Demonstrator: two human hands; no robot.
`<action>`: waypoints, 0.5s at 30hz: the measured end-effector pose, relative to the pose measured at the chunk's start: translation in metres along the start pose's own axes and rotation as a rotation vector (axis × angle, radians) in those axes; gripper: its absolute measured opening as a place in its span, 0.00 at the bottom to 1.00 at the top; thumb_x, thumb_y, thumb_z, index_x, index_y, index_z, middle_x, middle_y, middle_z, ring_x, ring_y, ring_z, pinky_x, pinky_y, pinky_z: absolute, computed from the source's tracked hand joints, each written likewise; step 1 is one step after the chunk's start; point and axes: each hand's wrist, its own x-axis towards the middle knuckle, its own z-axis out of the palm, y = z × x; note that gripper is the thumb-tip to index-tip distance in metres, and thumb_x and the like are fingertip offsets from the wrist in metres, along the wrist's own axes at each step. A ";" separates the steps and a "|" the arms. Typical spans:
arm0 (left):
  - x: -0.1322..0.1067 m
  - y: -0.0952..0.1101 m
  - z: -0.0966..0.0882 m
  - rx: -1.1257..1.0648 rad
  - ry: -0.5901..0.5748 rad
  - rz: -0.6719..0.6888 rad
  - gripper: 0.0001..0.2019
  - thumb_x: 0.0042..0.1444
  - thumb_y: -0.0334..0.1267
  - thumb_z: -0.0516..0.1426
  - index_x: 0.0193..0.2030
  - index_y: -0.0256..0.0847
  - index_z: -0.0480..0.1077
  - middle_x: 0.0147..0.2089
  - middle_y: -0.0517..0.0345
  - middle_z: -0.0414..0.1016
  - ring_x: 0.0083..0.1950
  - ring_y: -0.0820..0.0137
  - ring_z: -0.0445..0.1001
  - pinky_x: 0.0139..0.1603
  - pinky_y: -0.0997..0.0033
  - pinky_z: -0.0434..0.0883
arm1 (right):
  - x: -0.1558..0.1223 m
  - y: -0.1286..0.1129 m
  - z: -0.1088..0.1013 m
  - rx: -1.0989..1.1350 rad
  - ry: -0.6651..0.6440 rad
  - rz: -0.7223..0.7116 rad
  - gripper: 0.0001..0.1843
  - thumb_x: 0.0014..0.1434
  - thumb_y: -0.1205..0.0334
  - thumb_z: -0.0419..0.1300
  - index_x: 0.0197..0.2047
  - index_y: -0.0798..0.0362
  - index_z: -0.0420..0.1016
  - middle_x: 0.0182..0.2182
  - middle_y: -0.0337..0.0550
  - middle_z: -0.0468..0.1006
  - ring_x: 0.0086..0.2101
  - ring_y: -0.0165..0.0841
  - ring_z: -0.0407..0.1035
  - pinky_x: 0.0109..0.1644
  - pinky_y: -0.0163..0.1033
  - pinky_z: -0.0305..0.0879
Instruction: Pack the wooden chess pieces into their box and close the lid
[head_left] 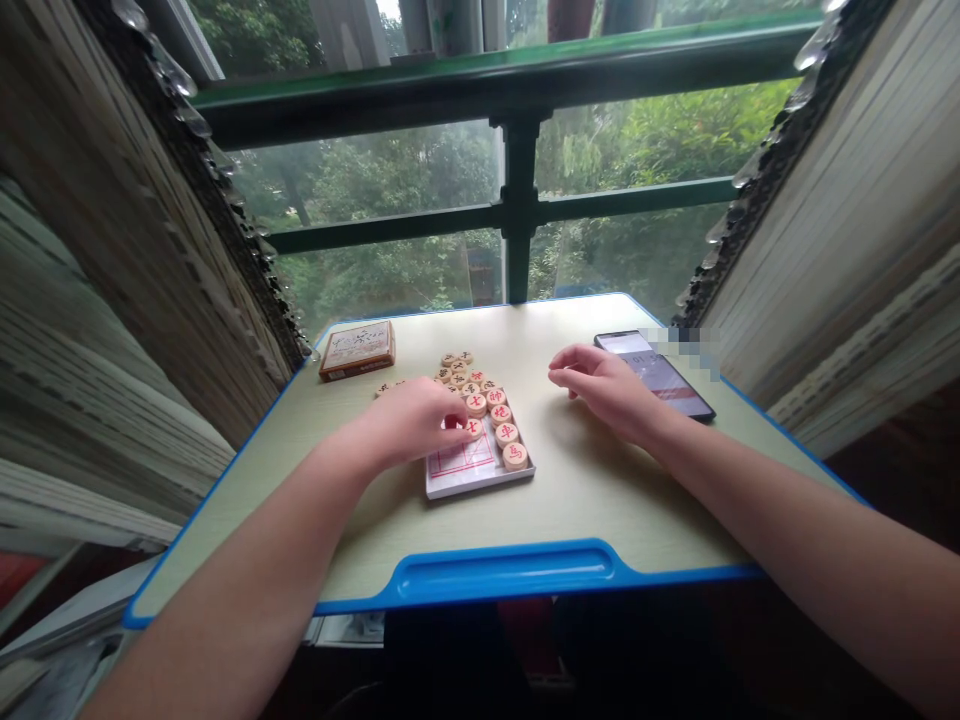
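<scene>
While the left hand (420,415) leans in near the centre of the frame, its thumb and forefinger appear to close on a red-marked disc (475,428) inside the shallow white tray (480,489). The step looks like setting discs out in columns: four line the tray's right side, and another disc (476,404) sits just above the held one. The next move, I judge, calls for leaving the held disc flat without nudging its neighbours, then easing the grip. Right of centre, the right hand (600,385) is loosely curled, fingers slightly parted with nothing visible between them, near the phone (671,385) on the table (570,500).

The left hand hides part of the loose pile (459,379) and the tray's left side, so I cannot tell how many discs lie behind it. Writing on the phone and on the flat box (358,350) at upper left is hard to read, and a pixelated patch crosses the phone's upper right edge. Both forearms are cut off by the frame.
</scene>
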 end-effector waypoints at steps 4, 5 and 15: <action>0.000 -0.002 0.003 -0.065 0.076 0.016 0.09 0.52 0.43 0.58 0.29 0.41 0.77 0.25 0.57 0.76 0.26 0.72 0.70 0.28 0.75 0.61 | -0.001 -0.002 0.001 -0.011 0.002 -0.002 0.07 0.49 0.58 0.60 0.31 0.53 0.72 0.29 0.39 0.72 0.28 0.29 0.62 0.32 0.37 0.59; 0.000 -0.002 0.004 -0.079 0.096 0.022 0.09 0.51 0.43 0.58 0.29 0.42 0.77 0.25 0.57 0.76 0.26 0.72 0.70 0.28 0.75 0.62 | -0.001 -0.002 0.001 -0.015 0.000 -0.007 0.07 0.49 0.58 0.60 0.31 0.53 0.72 0.29 0.39 0.72 0.28 0.29 0.62 0.32 0.37 0.59; 0.003 0.003 0.003 -0.008 -0.018 -0.020 0.09 0.55 0.41 0.57 0.31 0.42 0.78 0.31 0.57 0.78 0.30 0.72 0.72 0.29 0.75 0.59 | 0.002 0.002 -0.002 -0.045 0.037 -0.074 0.09 0.49 0.58 0.60 0.32 0.54 0.73 0.29 0.40 0.74 0.30 0.30 0.65 0.35 0.37 0.60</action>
